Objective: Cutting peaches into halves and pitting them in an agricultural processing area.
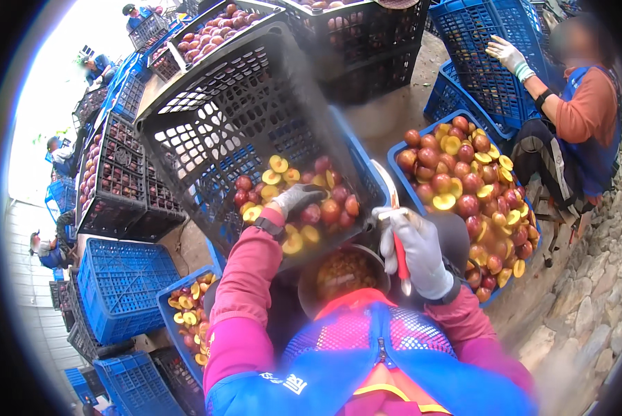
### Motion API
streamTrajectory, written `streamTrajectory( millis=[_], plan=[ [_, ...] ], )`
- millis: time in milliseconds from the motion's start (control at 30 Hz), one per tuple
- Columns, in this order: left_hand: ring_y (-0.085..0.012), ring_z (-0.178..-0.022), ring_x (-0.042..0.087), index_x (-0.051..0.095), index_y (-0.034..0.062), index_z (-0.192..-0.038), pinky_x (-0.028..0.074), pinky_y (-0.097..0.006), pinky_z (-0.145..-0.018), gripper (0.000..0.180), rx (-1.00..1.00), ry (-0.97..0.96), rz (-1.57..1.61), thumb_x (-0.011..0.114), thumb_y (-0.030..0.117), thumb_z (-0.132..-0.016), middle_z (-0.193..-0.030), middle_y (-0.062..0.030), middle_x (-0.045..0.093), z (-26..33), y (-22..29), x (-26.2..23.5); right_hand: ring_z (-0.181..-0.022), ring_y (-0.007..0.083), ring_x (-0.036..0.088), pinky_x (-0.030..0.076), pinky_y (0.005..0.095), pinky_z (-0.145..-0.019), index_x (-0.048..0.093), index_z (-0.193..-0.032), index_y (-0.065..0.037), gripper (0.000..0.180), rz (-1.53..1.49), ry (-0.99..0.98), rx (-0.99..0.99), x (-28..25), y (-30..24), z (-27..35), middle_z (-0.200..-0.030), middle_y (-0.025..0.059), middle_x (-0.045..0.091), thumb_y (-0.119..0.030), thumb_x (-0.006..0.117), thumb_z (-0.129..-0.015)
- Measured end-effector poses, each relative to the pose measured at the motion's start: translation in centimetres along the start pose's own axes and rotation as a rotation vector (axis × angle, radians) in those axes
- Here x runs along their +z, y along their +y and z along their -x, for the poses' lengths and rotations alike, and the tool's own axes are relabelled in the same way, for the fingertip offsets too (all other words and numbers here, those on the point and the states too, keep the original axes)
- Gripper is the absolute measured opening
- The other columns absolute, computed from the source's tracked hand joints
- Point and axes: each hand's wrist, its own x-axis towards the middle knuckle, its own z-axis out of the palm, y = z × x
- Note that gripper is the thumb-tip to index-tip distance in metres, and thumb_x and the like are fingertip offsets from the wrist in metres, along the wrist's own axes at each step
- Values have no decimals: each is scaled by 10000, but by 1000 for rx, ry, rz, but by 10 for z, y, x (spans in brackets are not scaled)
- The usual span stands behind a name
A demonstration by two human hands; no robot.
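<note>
My left hand [300,199], in a dark grey glove, reaches into a tilted black plastic crate [214,132]. Its fingers curl over a red fruit [311,213] among whole red-purple, plum-like fruits and halves with yellow flesh. My right hand [422,253], in a light grey glove, is closed around a red-handled knife [399,258]. A curved, pale metal blade extends above that hand, and a metal end shows below it. Between my forearms sits a round bowl [307,281] with yellowish-brown, pulpy contents.
A blue crate [394,156] of whole and halved fruits stands to my right; another [165,312] lies lower left. Stacked black crates [113,208] and blue crates [120,277] line the left. A gloved co-worker [588,111] sits at right beside blue crates and a stone edge [581,298].
</note>
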Motion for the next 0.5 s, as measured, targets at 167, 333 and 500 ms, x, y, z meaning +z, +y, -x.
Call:
streamTrajectory(
  millis=[167, 333, 500],
  plan=[
    [-305, -1097, 725, 692, 60, -1305, 616, -430, -937, 577, 111, 421, 1144, 632, 577, -1055, -1265, -148, 734, 61, 34, -13, -492, 90, 580, 484, 231, -471, 689, -1339, -39, 351, 15, 43, -74, -23, 15, 27, -737, 25, 643, -242, 463, -1162],
    [-442, -1192, 709, 566, 20, -1436, 624, -587, -1005, 625, 391, 387, 1297, 601, 531, -1079, -1343, -233, 689, 177, 96, 30, -510, 80, 584, 481, 230, -478, 705, -1344, -73, 338, 15, -82, -107, 2, 20, 62, -743, 6, 636, -278, 502, -1170],
    [-366, -1114, 738, 578, 39, -1415, 626, -490, -979, 546, 435, 380, 1350, 596, 490, -1107, -1317, -196, 700, 230, 138, 141, -545, 55, 571, 467, 218, -510, 691, -1404, -85, 350, -5, -207, -156, 46, 4, 93, -797, -11, 659, -301, 553, -1166]
  ],
)
